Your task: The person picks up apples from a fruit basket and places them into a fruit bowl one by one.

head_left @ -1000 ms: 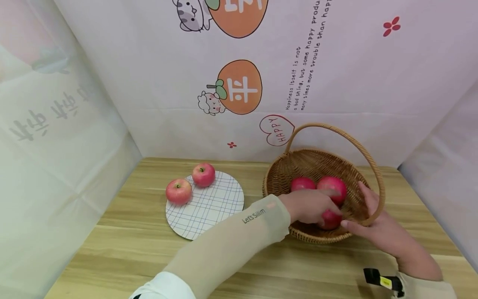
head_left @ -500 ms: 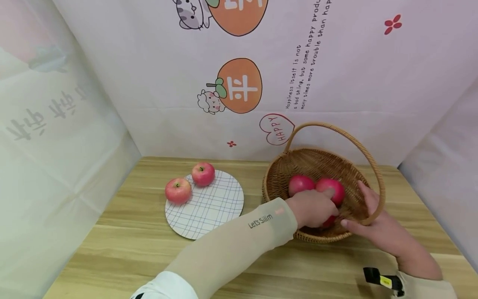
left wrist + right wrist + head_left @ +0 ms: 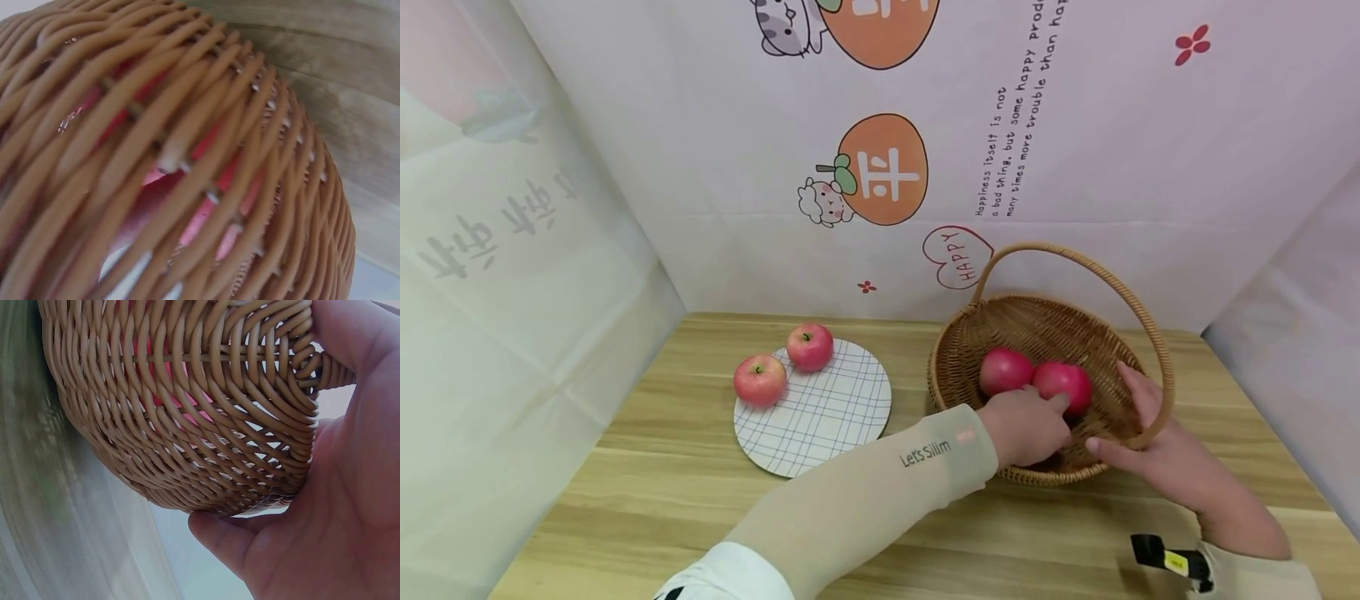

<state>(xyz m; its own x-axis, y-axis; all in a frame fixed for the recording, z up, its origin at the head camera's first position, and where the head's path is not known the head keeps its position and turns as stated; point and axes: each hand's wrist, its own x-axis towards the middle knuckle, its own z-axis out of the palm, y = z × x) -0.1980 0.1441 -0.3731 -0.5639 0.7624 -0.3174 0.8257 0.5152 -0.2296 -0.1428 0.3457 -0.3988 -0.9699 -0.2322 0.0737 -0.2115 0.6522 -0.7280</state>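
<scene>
A wicker basket (image 3: 955, 350) with a hoop handle stands on the wooden table and holds two red apples (image 3: 1003, 371) (image 3: 1063, 385). My left hand (image 3: 1024, 427) reaches over the near rim with its fingers curled downward, one fingertip touching the right apple. The apple it carried lies hidden under the palm. In the left wrist view, red shows through the basket's weave (image 3: 187, 125). My right hand (image 3: 1157, 450) grips the basket's right rim by the handle base. The right wrist view shows this hand (image 3: 350, 487) wrapped round the basket wall (image 3: 187, 412).
A round checked plate (image 3: 827, 412) lies left of the basket with one apple (image 3: 809, 347) on its far edge. Another apple (image 3: 760, 380) sits at its left rim. A printed cloth backdrop closes in the table at the back and on both sides.
My left hand has sunk into the basket with the apple it held, which is now out of sight. My right hand has kept its grip on the rim.
</scene>
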